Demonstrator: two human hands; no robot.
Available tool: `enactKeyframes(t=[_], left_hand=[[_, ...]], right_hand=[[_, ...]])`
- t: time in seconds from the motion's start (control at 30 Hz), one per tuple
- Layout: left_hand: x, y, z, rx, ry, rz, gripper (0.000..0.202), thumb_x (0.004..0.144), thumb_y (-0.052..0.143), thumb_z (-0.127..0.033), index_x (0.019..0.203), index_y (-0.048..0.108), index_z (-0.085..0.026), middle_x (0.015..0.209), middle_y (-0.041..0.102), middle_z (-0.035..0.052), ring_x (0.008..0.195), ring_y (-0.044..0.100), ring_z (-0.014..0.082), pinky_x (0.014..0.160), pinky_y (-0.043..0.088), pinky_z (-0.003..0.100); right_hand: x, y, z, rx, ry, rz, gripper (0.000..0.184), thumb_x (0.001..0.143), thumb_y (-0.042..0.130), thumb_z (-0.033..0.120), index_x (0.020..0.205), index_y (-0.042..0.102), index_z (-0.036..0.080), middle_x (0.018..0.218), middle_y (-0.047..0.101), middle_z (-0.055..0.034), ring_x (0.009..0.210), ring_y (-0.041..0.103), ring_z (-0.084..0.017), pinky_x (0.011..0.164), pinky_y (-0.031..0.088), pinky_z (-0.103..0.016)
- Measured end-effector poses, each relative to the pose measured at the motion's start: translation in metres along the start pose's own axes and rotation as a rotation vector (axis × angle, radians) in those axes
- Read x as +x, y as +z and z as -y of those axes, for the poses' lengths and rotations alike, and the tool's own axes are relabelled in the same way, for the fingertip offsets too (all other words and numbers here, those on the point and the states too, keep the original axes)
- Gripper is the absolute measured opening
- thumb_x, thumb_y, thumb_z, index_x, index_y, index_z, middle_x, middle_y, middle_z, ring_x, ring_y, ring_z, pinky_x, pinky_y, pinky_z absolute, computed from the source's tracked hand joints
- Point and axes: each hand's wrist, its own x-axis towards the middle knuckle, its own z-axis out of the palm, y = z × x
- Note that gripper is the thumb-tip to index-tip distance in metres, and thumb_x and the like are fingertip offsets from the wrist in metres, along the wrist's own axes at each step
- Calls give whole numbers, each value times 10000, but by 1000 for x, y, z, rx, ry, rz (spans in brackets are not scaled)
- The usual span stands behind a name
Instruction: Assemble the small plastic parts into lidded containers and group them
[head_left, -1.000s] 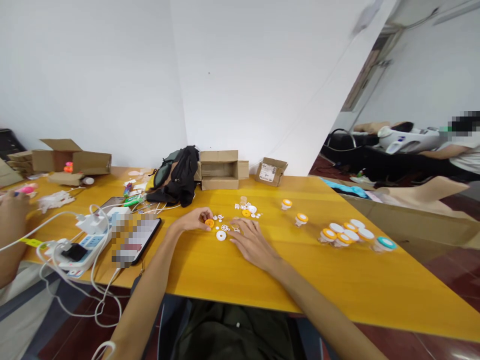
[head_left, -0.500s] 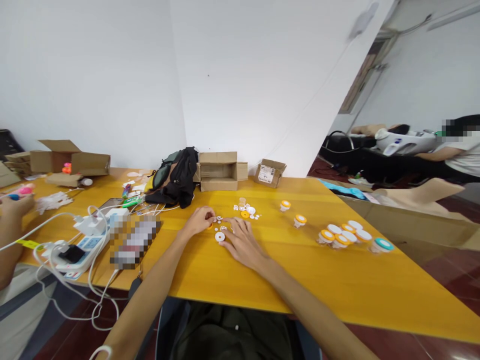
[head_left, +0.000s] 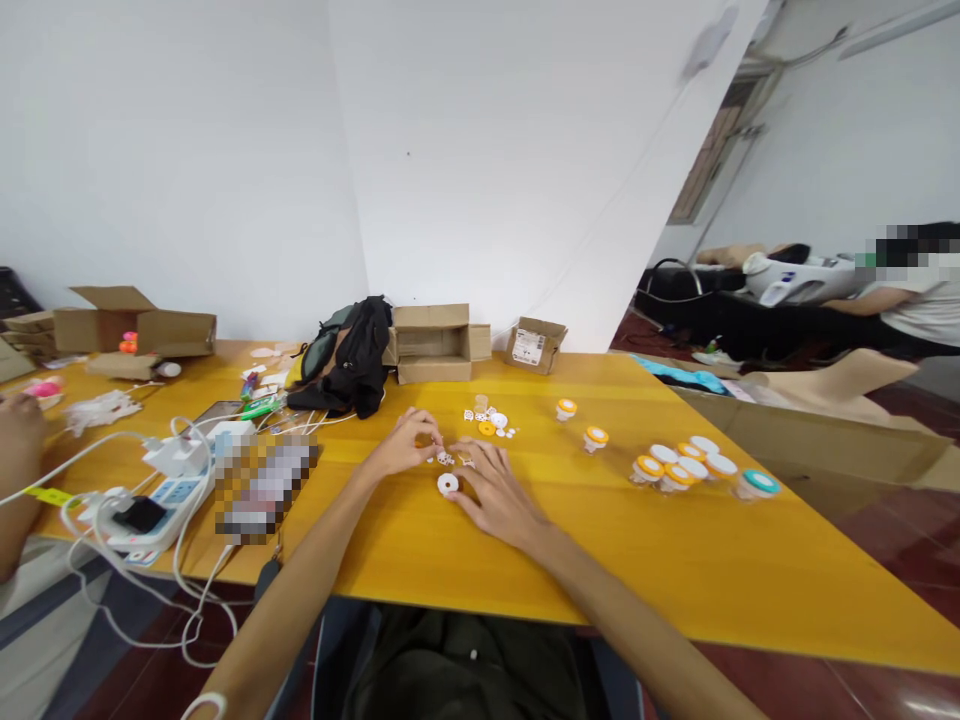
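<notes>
My left hand [head_left: 405, 443] has thumb and fingertips pinched together over small white plastic parts [head_left: 445, 459]. What lies between the fingertips is too small to make out. My right hand [head_left: 496, 492] rests low over the table with its fingers stretched out and apart. Its thumb tip is at the edge of a white round disc [head_left: 448, 484] with a hole in its middle. Beyond both hands lies a group of loose pieces: an orange ring [head_left: 487, 428], a white disc [head_left: 499, 421], several small white cut-out parts and a clear cup [head_left: 481, 403].
Several clear jars with orange or white lids [head_left: 677, 478] stand at the right, along with a teal-lidded jar [head_left: 760, 484]. Cardboard boxes [head_left: 433, 370] and a black bag [head_left: 352, 360] line the back. A power strip [head_left: 176, 490] with cables lies left. Another person's hand [head_left: 21, 430] is far left.
My left fingertips have shifted slightly right, onto the small white parts. The white disc by my right thumb sits slightly further right and lower in view, which has also shifted slightly.
</notes>
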Motion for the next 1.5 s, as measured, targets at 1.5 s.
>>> enactKeyframes(t=[1.5], left_hand=[[-9, -7, 3, 11, -46, 285, 97, 677, 822, -285, 661, 735, -243, 1355, 470, 14, 1291, 340, 319, 1068, 217, 488]], right_hand=[[-4, 8, -12, 50, -54, -62, 200, 955, 417, 112, 920, 574, 229, 1117, 640, -95, 1062, 585, -236, 847, 503, -394]])
